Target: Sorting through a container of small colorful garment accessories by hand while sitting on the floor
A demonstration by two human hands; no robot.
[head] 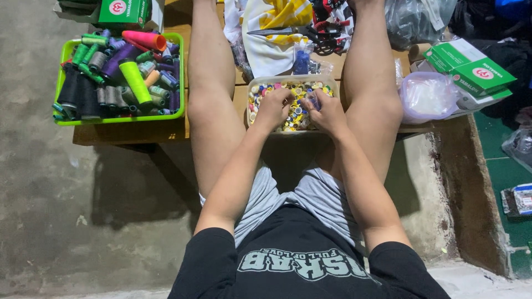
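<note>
A: Where are the fingers?
B: Left hand (272,108) and right hand (328,113) dig curled into the clear tub (252,83) of small coloured bobbins (293,91); any grip is hidden.
A: Beyond them?
B: Scissors (302,32); far left, a green tray (119,117) of thread spools (111,72).

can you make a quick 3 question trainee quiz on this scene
1. True or false: both hands are inside the clear plastic container of small coloured bobbins.
2. Which side of the person is the green tray of thread spools on? A) left B) right
3. What tool lies on the white and yellow cloth beyond the container?

Key:
1. True: left hand and right hand both rest among the bobbins.
2. A
3. Black-handled scissors.
</note>
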